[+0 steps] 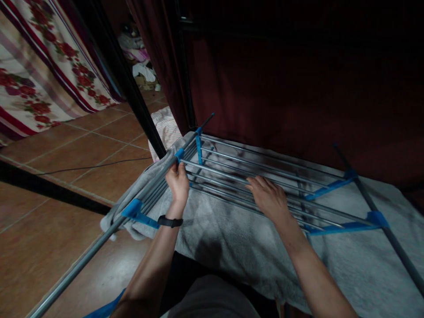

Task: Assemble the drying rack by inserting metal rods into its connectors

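A drying rack [225, 177] of grey metal tubes and blue plastic joints lies across a grey blanket [228, 234]. My left hand [179, 180], with a black band on its wrist, is closed around the rack by a blue joint [179, 155] on the long left tube. Its thumb points up at that joint, and the other fingers are partly hidden behind the tubes. Farther right, my right hand [270, 196] curls its fingers over one of the middle rods; its thumb is hidden beneath the hand.
Dark frame posts [132, 92] rise at the left, close to the rack. A dark red curtain [265, 97] hangs behind it. Tiled floor [82, 154] with a thin cable [96, 168] lies left, below a floral curtain [43, 66]. The left tube [82, 256] reaches toward me.
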Demonstrator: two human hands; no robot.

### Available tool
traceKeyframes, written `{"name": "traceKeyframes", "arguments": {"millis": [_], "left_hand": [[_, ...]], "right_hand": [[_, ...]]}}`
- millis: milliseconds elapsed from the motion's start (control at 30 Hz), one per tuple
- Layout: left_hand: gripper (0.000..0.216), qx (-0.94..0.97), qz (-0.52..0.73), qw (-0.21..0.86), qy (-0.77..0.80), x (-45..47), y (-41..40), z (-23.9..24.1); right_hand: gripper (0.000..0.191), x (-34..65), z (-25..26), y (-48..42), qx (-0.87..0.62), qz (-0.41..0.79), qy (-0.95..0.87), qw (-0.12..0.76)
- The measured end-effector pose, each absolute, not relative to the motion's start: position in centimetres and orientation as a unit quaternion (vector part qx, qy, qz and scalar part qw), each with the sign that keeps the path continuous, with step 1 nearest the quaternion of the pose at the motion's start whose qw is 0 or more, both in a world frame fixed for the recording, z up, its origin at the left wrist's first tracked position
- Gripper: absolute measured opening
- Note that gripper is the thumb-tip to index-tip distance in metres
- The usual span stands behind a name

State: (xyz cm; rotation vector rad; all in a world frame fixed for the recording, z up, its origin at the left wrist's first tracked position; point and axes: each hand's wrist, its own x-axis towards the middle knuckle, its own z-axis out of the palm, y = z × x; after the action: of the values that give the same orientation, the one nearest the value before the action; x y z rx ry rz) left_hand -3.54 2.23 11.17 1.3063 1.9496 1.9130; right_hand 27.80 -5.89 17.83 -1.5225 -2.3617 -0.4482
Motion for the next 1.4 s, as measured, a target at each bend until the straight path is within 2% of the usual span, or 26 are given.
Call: {"name": "traceKeyframes", "arguments": {"millis": [433, 833, 1000, 1200, 1400], "left_hand": [[0.03, 0.447, 0.615, 0.022, 0.65, -3.7, 2.4, 10.9], [0.023, 0.425, 0.61, 0.029, 0.668, -3.6, 2.9, 10.8], [0.023, 0.426, 0.617, 0.023, 0.661, -3.4, 3.1, 10.9], [0.022, 0.448, 0.608, 0.028, 0.655, -3.6, 2.4, 11.2], [0.037, 0.446, 0.63, 0.033, 0.635, -3.1, 1.9, 11.6]], "right_hand": [[0.025, 27.7, 19.0, -5.8, -0.556, -0.084, -0.82, 0.11], [0.03, 27.5, 20.8, -5.4, -0.572, -0.008, -0.817, 0.072], [0.032, 27.3, 20.9, -5.5, -0.579, -0.012, -0.813, 0.06], [0.039, 27.3, 19.8, -6.2, -0.584, -0.068, -0.802, 0.101], [0.032, 27.7, 19.1, -6.1, -0.602, -0.083, -0.79, 0.079]]}}
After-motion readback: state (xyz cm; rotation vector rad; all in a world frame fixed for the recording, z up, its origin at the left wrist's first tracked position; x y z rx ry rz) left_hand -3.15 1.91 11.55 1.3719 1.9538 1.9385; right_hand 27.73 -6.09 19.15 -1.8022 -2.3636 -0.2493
